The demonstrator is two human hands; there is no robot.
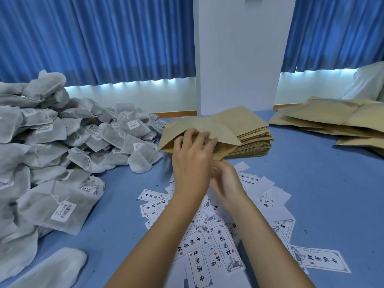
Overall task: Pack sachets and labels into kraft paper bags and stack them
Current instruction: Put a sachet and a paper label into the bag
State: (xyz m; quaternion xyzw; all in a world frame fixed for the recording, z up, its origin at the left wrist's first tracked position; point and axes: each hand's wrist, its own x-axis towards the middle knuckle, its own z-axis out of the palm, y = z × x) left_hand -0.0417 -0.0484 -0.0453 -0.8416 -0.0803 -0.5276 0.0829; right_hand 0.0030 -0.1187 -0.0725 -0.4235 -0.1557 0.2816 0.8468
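Observation:
A thick stack of flat kraft paper bags [252,140] lies at the table's middle. The top kraft bag [199,124] is lifted, with its mouth open toward me. My left hand [190,156] holds that mouth, its spread fingers bent over the lower lip. Just right of the left hand and below it, my right hand [225,180] hovers over the labels with its fingers curled under; whatever it holds is hidden. White printed labels [225,249] lie scattered in front of me. A big heap of grey mesh sachets [62,146] with barcode tags fills the left side.
More kraft bags [332,119] lie piled loosely at the far right. A white pillar [236,59] and blue curtains [99,38] stand behind the blue table [322,194]. One sachet [52,269] lies at the near left edge.

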